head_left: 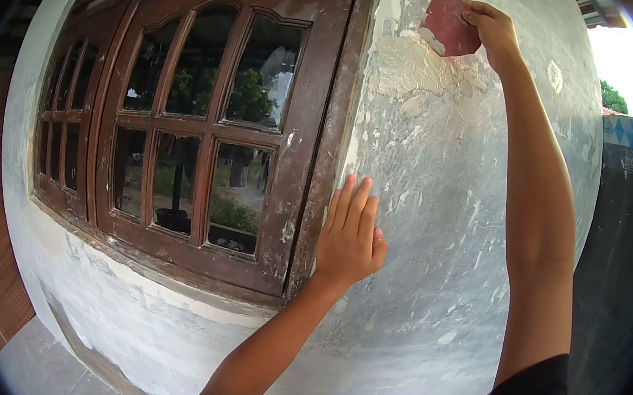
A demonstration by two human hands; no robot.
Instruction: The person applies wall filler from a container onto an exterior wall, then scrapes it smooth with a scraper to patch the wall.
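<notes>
My right hand (492, 33) is raised near the top of the wall, thumb and fingers pinching a flat dark-red piece with cut corners (453, 24). The piece lies against or very close to the wall, and pale matter shows along its lower left edge. Just below it is a rough cream-coloured patch (412, 70) on the grey wall (437, 209). Lower down, my left hand (353, 231) is open and laid flat on the wall beside the window frame, fingers stretched upward. It holds nothing.
A brown wooden window (209, 130) with several glass panes fills the left side, its frame (331, 123) worn and spotted white. A dark panel (626, 227) stands beyond the wall's right edge. Grey floor (49, 362) shows at lower left.
</notes>
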